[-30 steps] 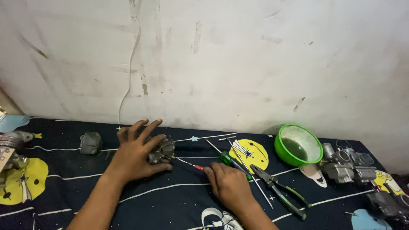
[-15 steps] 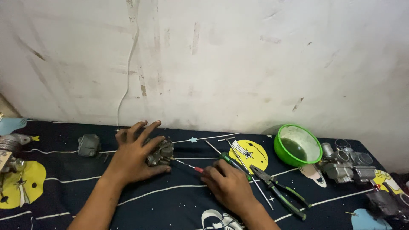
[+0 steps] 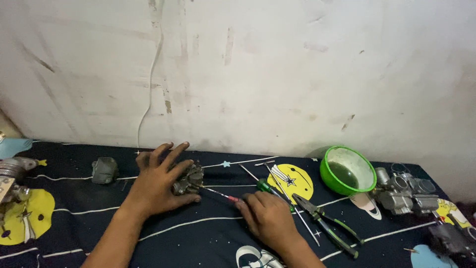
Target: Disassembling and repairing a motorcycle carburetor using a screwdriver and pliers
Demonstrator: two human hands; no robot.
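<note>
My left hand (image 3: 158, 181) rests over a small grey metal engine part (image 3: 189, 179) on the dark patterned cloth, fingers spread across its top. My right hand (image 3: 267, 218) grips a red-handled screwdriver (image 3: 220, 193) whose thin shaft points left into the part. A green-handled screwdriver (image 3: 265, 187) lies just beyond my right hand. Pliers (image 3: 325, 223) with dark and green handles lie to the right of that hand.
A green bowl (image 3: 347, 171) stands at the right, with a cluster of grey metal parts (image 3: 404, 193) beyond it. A small grey cover (image 3: 104, 170) lies left of my left hand. More metal parts (image 3: 12, 171) sit at the far left edge. A white wall (image 3: 238, 69) backs the table.
The view has shifted slightly. Both hands stay on the part and the screwdriver, with my right hand a little closer to the part.
</note>
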